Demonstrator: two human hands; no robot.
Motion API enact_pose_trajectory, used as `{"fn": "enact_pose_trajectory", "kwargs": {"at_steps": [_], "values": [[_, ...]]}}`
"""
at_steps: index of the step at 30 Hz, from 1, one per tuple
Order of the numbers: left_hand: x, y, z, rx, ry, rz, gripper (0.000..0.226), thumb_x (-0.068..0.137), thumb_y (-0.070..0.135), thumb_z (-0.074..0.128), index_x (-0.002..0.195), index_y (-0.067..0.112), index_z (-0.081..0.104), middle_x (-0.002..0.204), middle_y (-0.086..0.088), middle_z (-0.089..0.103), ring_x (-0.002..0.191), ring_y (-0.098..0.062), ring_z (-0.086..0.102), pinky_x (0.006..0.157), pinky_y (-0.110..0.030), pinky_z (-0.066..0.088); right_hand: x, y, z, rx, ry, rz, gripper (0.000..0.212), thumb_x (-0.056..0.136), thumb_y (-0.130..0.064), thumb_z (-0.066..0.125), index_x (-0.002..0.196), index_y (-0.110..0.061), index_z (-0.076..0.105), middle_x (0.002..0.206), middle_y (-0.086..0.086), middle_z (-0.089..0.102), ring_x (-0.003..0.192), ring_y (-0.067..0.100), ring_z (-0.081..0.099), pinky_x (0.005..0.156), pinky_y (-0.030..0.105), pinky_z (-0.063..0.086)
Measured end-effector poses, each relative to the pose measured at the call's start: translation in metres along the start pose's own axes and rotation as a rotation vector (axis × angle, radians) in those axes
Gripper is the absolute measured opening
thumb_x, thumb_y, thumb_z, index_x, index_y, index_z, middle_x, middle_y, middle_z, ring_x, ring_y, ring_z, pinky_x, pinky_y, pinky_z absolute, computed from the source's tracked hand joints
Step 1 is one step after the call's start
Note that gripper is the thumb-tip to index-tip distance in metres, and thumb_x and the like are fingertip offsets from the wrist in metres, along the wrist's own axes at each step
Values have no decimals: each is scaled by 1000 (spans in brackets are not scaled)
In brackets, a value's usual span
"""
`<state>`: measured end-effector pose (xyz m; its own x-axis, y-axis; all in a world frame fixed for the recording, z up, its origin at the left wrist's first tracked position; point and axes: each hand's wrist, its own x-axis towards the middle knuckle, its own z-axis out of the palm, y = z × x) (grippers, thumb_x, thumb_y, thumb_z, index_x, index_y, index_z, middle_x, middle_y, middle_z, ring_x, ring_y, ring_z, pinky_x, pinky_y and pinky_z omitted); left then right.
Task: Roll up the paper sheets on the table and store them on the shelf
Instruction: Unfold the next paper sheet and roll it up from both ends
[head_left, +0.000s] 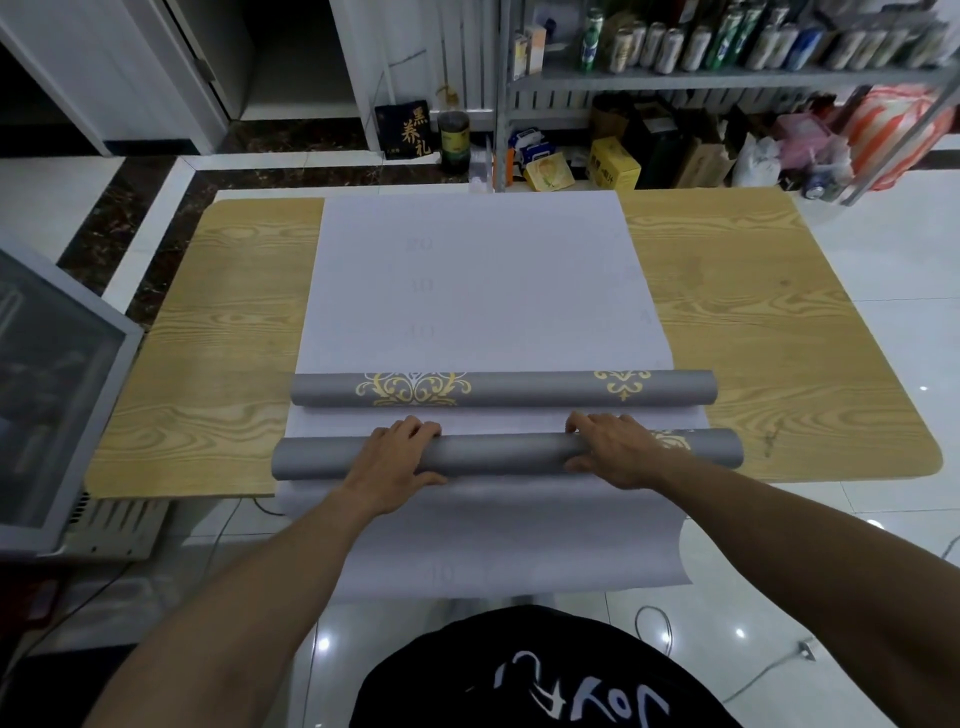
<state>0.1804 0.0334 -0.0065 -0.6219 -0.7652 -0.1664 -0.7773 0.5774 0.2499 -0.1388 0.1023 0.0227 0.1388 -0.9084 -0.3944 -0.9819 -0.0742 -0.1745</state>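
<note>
- Curling over the near grey paper roll (498, 452), both hands lie on it with fingers bent across its top and thumbs on its near side.
- The left hand (395, 457) holds the roll left of its middle; the right hand (618, 449) holds it right of its middle, just beside a gold ornament printed there.
- This roll lies crosswise near the near edge of the wood-grain surface (753, 338), on a pale paper sheet (493, 540) whose loose end hangs over that edge.
- Just beyond it, apart from the hands, lies a far grey paper roll (519, 389) with gold and white scrollwork, parallel to the first.
- From the far roll a pale unrolled sheet (467, 286) stretches flat to the far edge of the surface, faint numbers showing through it.
- A grey metal shelf (727, 78) stands at the far right, beyond the surface, its upper board lined with cans and bottles (675, 41).
- On the floor under the shelf sits a yellow carton (613, 163) among bags and boxes.
- A glass-lidded chest (47, 395) stands at the left, beside the surface.
</note>
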Motion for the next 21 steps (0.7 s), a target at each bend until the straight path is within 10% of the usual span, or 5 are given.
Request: {"fn": "enact_pose_trajectory", "kwargs": {"at_steps": [6, 11, 17, 21], "values": [[9, -6, -8, -6, -116, 20, 58, 89, 59, 47, 134, 22, 45, 131, -2, 53, 119, -22, 47, 95, -37, 38, -2, 1, 9, -86, -38, 4, 78, 75, -68, 59, 134, -20, 41, 131, 6, 39, 125, 25, 35, 102, 40, 33], [6, -8, -7, 57, -95, 14, 104, 70, 86, -4, 140, 24, 41, 123, -1, 47, 117, -19, 38, 99, -35, 36, 1, 1, 12, -136, -25, -1, 73, 82, -64, 55, 136, -18, 39, 133, 7, 42, 126, 27, 38, 104, 42, 29], [2, 0, -6, 59, -109, -42, 78, 82, 66, 53, 139, 19, 30, 139, -2, 43, 127, -22, 40, 103, -37, 29, 1, 3, 2, -1, -15, 35, 55, 88, -57, 52, 125, -17, 40, 131, 6, 53, 123, 27, 47, 101, 40, 28], [5, -1, -9, 83, -76, -10, 63, 84, 67, 42, 127, 20, 44, 131, 0, 46, 123, -21, 41, 97, -36, 33, 0, 3, 6, -41, 0, 54, 63, 86, -64, 47, 131, -20, 42, 138, 3, 43, 131, 22, 36, 106, 40, 27]]}}
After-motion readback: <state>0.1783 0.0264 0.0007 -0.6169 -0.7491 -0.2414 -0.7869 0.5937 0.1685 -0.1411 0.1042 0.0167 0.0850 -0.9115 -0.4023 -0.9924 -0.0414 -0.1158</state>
